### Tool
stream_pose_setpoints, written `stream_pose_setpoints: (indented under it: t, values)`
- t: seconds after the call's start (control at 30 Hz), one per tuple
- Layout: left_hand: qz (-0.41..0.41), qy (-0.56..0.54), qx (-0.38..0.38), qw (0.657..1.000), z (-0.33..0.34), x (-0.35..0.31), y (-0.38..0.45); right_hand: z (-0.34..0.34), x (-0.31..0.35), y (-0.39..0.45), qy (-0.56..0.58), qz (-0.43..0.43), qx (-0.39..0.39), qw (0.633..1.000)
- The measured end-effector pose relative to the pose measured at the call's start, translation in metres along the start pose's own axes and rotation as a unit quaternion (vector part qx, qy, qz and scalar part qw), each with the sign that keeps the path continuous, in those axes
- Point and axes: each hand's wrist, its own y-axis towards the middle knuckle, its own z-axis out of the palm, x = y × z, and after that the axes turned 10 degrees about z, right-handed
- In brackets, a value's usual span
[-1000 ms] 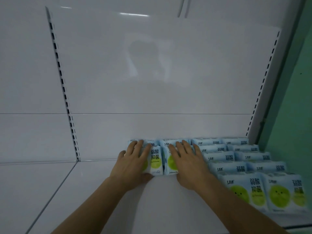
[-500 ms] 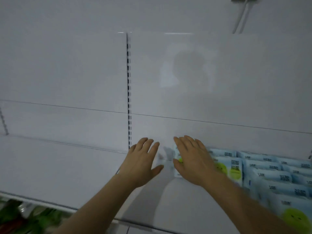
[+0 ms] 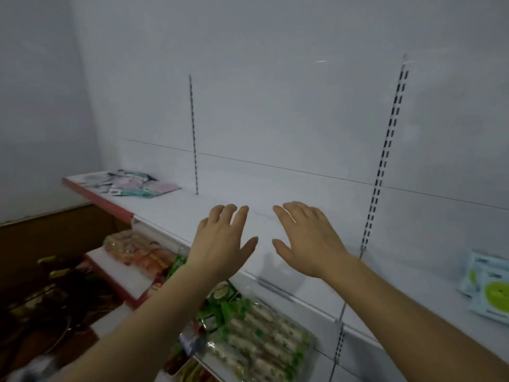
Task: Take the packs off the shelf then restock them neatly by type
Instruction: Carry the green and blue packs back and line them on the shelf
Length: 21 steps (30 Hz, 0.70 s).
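Note:
My left hand [image 3: 220,241] and my right hand [image 3: 305,238] hover side by side above the white shelf [image 3: 316,271], palms down, fingers straight, holding nothing. Light-blue packs with green faces [image 3: 487,288] lie at the shelf's far right edge of view, well away from both hands. A loose pile of pink, teal and white flat packs [image 3: 132,183] lies at the shelf's far left end.
A slotted upright [image 3: 384,161] runs down the back panel right of my hands, another upright [image 3: 193,133] to the left. Below the shelf sit green-and-white snack packs [image 3: 261,334] and orange packs [image 3: 137,252] on lower shelves. Dark floor clutter [image 3: 41,312] lies at lower left.
Both hands have lifted off the light-blue packs and moved left along the shelf. The view has swung left, so the packs now sit at the far right and the left pile appears.

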Motion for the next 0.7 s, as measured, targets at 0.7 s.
stream_pose_setpoints:
  t: [0.7]
  values:
    - [-0.332,0.102,0.109,0.931,0.003,0.329,-0.219,0.137,0.421,0.149,0.140,-0.326,0.042,0.934]
